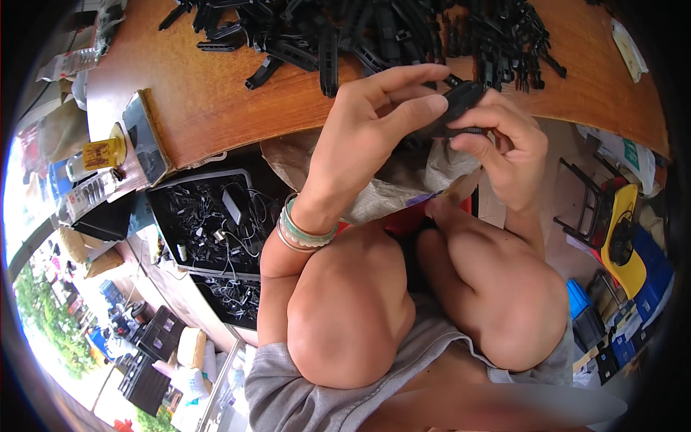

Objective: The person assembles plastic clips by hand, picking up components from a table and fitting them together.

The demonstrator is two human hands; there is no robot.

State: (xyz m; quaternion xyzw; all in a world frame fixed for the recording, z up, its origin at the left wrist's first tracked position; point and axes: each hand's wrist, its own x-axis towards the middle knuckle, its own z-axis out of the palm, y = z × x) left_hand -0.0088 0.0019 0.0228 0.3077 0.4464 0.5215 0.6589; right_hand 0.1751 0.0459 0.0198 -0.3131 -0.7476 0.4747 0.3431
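Note:
My left hand (pixel 371 122) has its thumb against an elongated black plastic part (pixel 461 101), its fingers stretched past the part's far side. From the other side, my right hand (pixel 507 140) pinches the same part with bent fingers. A thin ribbed black piece (pixel 469 130) shows between the right thumb and fingers; whether it joins the larger part I cannot tell. Just beyond both hands, a heap of similar black plastic parts (pixel 327 61) covers the far side of the wooden table (pixel 209 115). Below the hands hangs a crumpled beige sack (pixel 367 201), over my lap.
At the left table edge lie a flat dark device (pixel 146 137) and a yellow tape roll (pixel 104 153). Black trays (pixel 248 176) of small parts and cables stand at lower left. A yellow chair (pixel 625 241) is on the right. A pale packet (pixel 630 50) lies at far right.

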